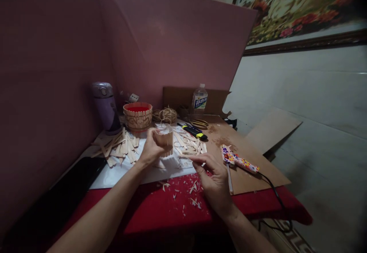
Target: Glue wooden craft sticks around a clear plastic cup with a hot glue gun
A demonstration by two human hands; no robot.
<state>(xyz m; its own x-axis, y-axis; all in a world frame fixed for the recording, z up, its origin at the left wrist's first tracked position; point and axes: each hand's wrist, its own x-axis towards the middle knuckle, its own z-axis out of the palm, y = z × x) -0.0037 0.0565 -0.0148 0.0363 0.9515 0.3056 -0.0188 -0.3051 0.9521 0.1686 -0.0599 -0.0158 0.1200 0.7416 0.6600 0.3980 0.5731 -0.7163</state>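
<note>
My left hand (151,148) is closed around a small cup covered with wooden sticks (168,144), held above the white sheet (106,177). In my right hand (213,176), a thin wooden stick (187,156) is pinched between thumb and fingers, its free end pointing left toward the cup. A gap separates the stick from the cup. Loose wooden sticks (123,148) lie left of my left hand, and more sticks (189,142) lie beyond my right hand. The patterned glue gun (242,162) rests on the cardboard to the right.
A purple bottle (105,107), a stick-covered bowl with a red inside (138,117), twine (168,114) and a clear bottle (200,100) stand at the back. A yellow-black cutter (193,131) lies near scissors (199,123). Shavings dot the red cloth (160,214). A black cord (276,195) trails right.
</note>
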